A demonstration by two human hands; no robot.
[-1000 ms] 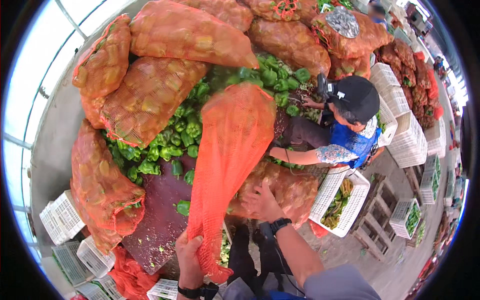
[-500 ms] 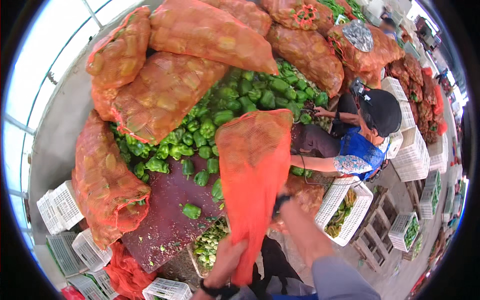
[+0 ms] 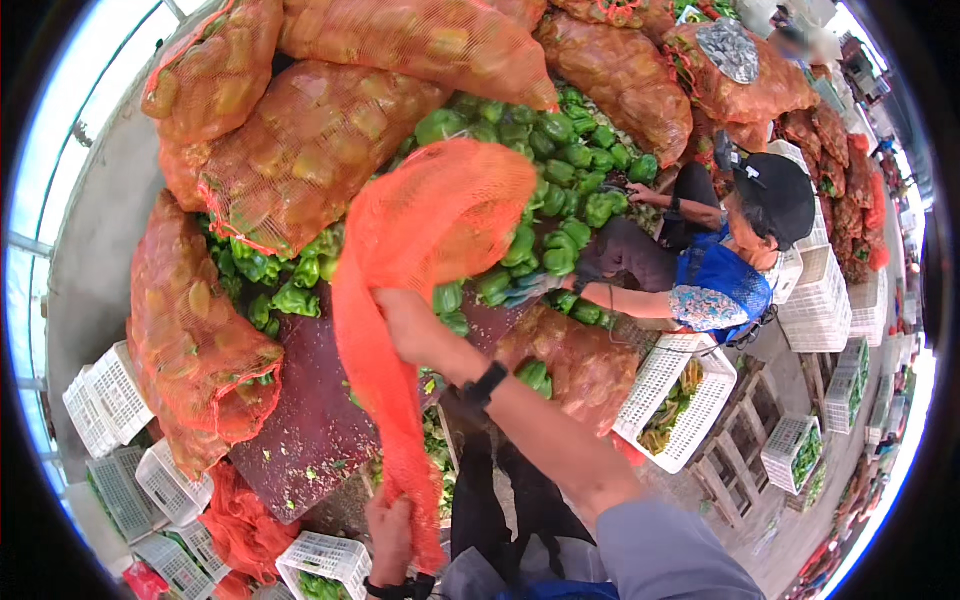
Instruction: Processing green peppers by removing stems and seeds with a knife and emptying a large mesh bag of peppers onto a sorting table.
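A limp orange-red mesh bag (image 3: 385, 250) hangs in front of me, its upper part ballooned out over the pile of green bell peppers (image 3: 560, 150). Its narrow lower end runs down into my left hand (image 3: 390, 530), which is closed round it. My right hand (image 3: 408, 325) reaches across and grips the bag midway up; the mesh partly hides its fingers. Below the bag lies a dark red sheet (image 3: 310, 400) strewn with scraps. A co-worker (image 3: 725, 265) in a black cap and blue vest sits at the right of the pile, a gloved hand among the peppers.
Filled orange mesh sacks (image 3: 325, 150) lie behind the pile, and another sack (image 3: 195, 330) leans at the left. A white crate (image 3: 690, 400) of yellowish-green pieces stands beside wooden pallets (image 3: 745, 440). Crumpled red netting (image 3: 245, 525) and white crates (image 3: 325, 565) lie at lower left.
My right hand has moved left and up along the bag. The bag has swung left, and its top has folded over to the right. The co-worker's gloved hand now shows on the peppers.
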